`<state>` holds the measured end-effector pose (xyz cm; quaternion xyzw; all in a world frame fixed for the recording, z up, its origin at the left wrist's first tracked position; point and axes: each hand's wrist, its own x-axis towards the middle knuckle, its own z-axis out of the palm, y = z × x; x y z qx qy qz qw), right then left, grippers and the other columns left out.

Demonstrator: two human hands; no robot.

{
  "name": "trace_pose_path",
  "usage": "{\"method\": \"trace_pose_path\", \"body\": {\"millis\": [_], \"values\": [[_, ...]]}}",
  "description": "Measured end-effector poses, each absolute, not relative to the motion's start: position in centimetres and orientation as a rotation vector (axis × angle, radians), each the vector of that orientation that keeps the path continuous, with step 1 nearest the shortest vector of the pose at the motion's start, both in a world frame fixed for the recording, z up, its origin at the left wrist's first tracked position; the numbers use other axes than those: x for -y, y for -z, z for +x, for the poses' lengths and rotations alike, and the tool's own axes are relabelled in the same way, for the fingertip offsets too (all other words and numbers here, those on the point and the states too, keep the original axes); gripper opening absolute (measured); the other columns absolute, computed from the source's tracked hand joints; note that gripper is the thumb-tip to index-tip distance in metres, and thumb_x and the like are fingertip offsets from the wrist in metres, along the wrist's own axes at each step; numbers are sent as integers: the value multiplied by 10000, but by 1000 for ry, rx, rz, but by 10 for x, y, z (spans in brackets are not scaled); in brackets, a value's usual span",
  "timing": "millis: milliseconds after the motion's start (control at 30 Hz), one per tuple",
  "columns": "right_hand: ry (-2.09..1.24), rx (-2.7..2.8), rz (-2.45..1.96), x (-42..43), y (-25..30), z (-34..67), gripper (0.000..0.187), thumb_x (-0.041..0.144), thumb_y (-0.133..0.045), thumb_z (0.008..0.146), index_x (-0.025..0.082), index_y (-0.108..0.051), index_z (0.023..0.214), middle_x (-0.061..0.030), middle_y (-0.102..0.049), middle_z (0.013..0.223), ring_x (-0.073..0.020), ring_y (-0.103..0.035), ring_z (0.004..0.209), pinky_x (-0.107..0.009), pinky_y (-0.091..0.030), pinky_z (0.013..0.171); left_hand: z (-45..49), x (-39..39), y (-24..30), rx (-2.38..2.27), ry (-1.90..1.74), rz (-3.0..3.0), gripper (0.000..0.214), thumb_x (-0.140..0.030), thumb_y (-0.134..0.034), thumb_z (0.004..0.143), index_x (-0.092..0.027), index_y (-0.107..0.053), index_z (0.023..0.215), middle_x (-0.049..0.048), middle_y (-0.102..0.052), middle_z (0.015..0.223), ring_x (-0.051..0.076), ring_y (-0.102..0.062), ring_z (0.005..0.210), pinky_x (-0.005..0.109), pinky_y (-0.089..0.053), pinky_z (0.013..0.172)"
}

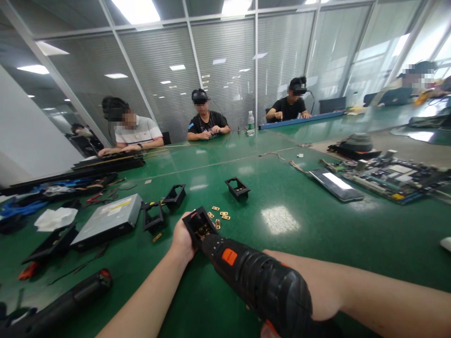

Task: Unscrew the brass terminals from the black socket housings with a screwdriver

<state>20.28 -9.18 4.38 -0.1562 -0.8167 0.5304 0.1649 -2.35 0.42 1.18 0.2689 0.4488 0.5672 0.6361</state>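
Observation:
My left hand [182, 240] is closed around a small black plastic bracket [199, 226] with brass parts inside, held just above the green table [317, 234]. My right hand [319, 291] grips a black electric screwdriver [257, 281] with an orange switch; most of its fingers are hidden behind the tool. The tool's nose points into the bracket. Several small brass pieces [220, 215] lie on the table just beyond the bracket.
More black brackets [237, 188] [174, 196] [152, 218] and a grey optical drive [107, 221] lie left and ahead. Circuit boards [391, 176] and a phone-like slab [334, 184] sit right. Another black tool [66, 300] lies near left. Three other people sit across the table.

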Motion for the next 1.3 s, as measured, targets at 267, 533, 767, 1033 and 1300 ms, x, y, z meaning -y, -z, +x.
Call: {"method": "trace_pose_path", "body": {"millis": [267, 533, 767, 1033, 1300], "values": [[-1753, 1964, -625, 98, -50, 208, 1151, 129, -871, 399, 163, -296, 1395, -90, -584, 1143, -170, -584, 885, -276, -483, 776, -27, -6, -8, -1014, -1267, 617, 215, -292, -502, 758, -125, -634, 722, 104, -653, 627, 249, -639, 549, 394, -537, 543], [-1909, 1686, -454, 107, -54, 196, 1064, 99, -850, 467, 128, -310, 1383, 36, -538, 767, -83, -536, 643, -189, -466, 620, -25, -5, -9, -1025, -1317, 555, 123, -258, -538, 741, -162, -607, 707, 40, -620, 579, 213, -621, 516, 358, -531, 530], [-1698, 1942, -597, 107, -60, 199, 393, 114, -734, 594, 125, -510, 917, 22, -443, 765, -64, -378, 652, -154, -330, 540, -28, -8, -4, -978, -1319, 571, 110, -262, -558, 735, -164, -603, 709, 42, -630, 596, 214, -623, 519, 351, -526, 521], [-1677, 2043, -670, 105, -60, 198, 282, 182, -665, 654, 135, -467, 849, 18, -417, 744, -84, -347, 666, -189, -330, 559, -29, -8, -4, -985, -1262, 569, 175, -303, -538, 741, -149, -617, 712, 72, -643, 603, 256, -644, 547, 396, -534, 524], [-1709, 1989, -668, 105, -62, 200, 310, 231, -668, 672, 111, -521, 917, 8, -430, 764, -92, -370, 678, -207, -347, 584, -29, -9, -5, -1023, -1266, 584, 205, -314, -527, 764, -142, -622, 706, 68, -640, 600, 226, -623, 530, 370, -531, 542]]}}
